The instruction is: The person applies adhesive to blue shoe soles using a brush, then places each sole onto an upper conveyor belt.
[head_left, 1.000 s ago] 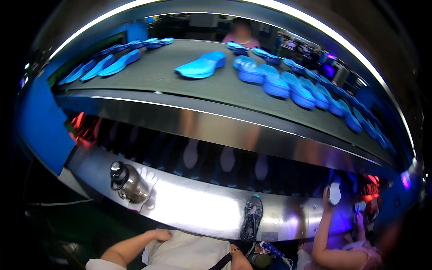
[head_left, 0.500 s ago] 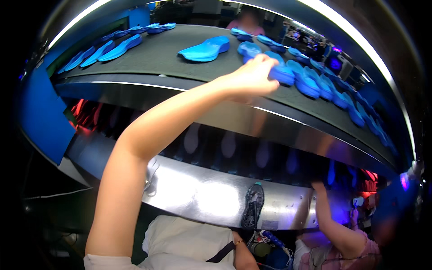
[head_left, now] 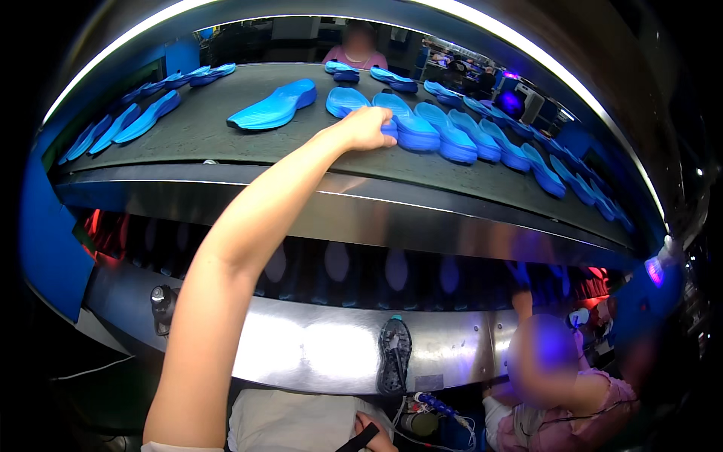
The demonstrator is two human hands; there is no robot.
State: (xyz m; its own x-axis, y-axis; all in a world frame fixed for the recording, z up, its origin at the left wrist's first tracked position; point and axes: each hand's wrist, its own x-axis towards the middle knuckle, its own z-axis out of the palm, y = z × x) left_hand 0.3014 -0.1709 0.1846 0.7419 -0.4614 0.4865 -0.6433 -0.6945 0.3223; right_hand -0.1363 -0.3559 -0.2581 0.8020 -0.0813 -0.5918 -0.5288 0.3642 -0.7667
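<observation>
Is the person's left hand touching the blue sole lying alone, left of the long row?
Apart: the head view shows bare grey belt between the left hand and the lone blue sole.

lamp strip (head_left: 520,34) bright overhead — white glare on steel ledge (head_left: 301,346) — corners black, edges bowed

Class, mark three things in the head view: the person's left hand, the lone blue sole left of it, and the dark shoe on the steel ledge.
Left hand (head_left: 367,129), head view: back of the hand.
Lone blue sole (head_left: 274,105), head view: its upper face.
Dark shoe (head_left: 394,355), head view: around its middle.
</observation>
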